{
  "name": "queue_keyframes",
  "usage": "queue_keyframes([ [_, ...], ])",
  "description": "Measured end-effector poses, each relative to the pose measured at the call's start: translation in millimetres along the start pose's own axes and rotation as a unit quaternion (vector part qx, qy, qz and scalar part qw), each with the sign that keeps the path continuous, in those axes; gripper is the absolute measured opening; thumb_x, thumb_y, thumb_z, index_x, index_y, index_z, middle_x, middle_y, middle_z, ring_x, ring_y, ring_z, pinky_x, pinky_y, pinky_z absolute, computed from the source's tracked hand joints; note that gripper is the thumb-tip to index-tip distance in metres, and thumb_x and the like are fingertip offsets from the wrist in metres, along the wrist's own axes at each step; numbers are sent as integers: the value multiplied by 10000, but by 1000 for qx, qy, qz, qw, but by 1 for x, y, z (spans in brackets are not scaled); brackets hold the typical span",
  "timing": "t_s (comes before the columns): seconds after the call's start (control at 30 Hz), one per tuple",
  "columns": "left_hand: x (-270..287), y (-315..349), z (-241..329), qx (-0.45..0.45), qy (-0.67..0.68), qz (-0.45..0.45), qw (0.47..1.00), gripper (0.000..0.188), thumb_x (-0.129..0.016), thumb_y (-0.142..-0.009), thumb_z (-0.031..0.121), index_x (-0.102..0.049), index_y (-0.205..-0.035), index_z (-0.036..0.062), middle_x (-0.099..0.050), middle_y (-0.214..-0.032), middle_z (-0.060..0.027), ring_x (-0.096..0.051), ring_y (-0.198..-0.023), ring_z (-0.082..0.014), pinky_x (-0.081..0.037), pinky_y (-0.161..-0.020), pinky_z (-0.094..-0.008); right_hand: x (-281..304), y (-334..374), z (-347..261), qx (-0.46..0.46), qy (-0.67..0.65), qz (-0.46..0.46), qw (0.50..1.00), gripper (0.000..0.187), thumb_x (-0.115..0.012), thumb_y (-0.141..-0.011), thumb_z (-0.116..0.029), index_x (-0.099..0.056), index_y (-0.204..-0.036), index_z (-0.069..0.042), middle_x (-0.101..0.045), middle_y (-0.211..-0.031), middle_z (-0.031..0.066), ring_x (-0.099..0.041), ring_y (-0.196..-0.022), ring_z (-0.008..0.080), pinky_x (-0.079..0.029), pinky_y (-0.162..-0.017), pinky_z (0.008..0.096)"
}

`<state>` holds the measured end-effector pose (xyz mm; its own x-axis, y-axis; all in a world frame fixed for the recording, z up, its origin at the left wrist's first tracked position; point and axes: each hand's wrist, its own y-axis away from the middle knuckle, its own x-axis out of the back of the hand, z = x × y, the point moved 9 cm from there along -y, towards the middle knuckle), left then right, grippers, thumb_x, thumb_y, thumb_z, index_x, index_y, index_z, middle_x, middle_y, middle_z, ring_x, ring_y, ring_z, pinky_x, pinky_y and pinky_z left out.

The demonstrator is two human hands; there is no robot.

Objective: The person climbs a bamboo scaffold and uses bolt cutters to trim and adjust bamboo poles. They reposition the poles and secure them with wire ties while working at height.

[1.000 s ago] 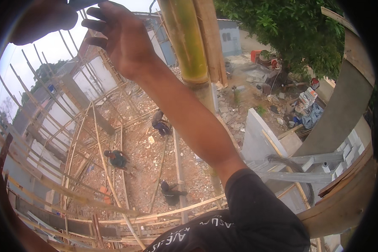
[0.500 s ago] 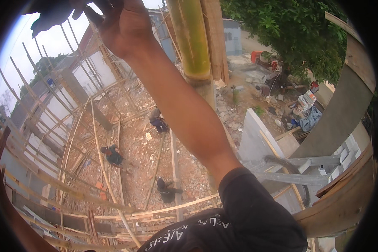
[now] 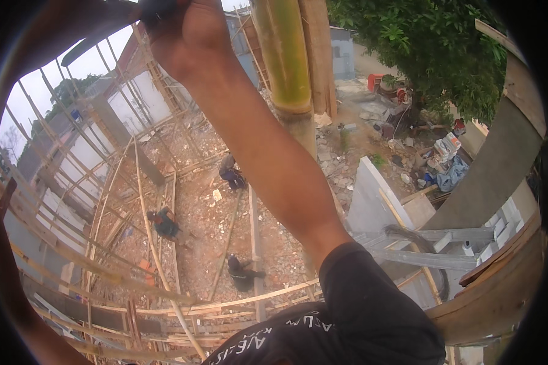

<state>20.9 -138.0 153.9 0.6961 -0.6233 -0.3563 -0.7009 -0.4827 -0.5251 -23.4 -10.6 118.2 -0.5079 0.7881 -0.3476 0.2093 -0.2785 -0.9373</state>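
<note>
My right arm reaches up across the view, and my right hand (image 3: 189,36) is at the top edge, left of a thick green bamboo pole (image 3: 283,55). Its fingers are hidden by shadow and the picture's edge. From the upper left my left arm (image 3: 49,39), dark and close to the camera, stretches toward that hand. The left hand is lost in a dark shape (image 3: 158,12) against my right fingers. A dark green strip (image 3: 94,47) shows below the left arm. I cannot make out what either hand holds.
A wooden post (image 3: 316,61) stands against the bamboo. Far below, three people (image 3: 164,224) work on rubble ground among long poles (image 3: 146,225). Bamboo scaffolding fills the left side. To the right are a pale wall panel (image 3: 371,204), a curved grey board (image 3: 487,164) and a leafy tree (image 3: 414,55).
My left arm has swung in across the upper left, and its hand has come up to the right one. The right hand has shifted slightly right; its dangling fingers are now hidden.
</note>
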Motion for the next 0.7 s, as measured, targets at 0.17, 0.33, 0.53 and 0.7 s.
queue_keyframes([
  [0.17, 30, 17, 24, -10, -47, 11, 999, 289, -627, -766, 125, -566, -1006, -24, -597, -898, -127, -600, -869, -250, -499, -825, -349, -22, 2, -4, 12, -27, -68, 997, 375, -444, -1014, -403, -592, -1065, -63, -613, -919, 10, -575, -898, 112, -511, -861, 273],
  [0.33, 46, 2, 39, -47, -130, 79, 987, 286, -627, -766, 134, -569, -996, -26, -595, -894, -124, -600, -866, -244, -499, -826, -344, -31, 2, -12, 45, -29, -24, 998, 351, -471, -1007, -379, -593, -1060, -55, -625, -948, 18, -592, -919, 120, -515, -864, 265],
  [0.53, 3, -10, 21, 26, -17, 112, 993, 104, -588, -732, 83, -507, -788, 50, -502, -741, -73, -530, -712, -238, -459, -673, -347, -6, 3, -5, -20, -81, 99, 992, 198, -551, -985, -249, -583, -1001, -54, -619, -882, 27, -615, -807, 130, -556, -738, 255],
  [0.7, -3, -15, 6, 10, 14, -6, 1000, 142, -603, -779, 103, -537, -875, 23, -536, -792, -88, -550, -768, -234, -461, -728, -353, 13, 47, 1, -35, 48, 147, 987, 215, -628, -925, -274, -572, -1012, -86, -607, -941, 21, -603, -886, 136, -527, -761, 299],
])
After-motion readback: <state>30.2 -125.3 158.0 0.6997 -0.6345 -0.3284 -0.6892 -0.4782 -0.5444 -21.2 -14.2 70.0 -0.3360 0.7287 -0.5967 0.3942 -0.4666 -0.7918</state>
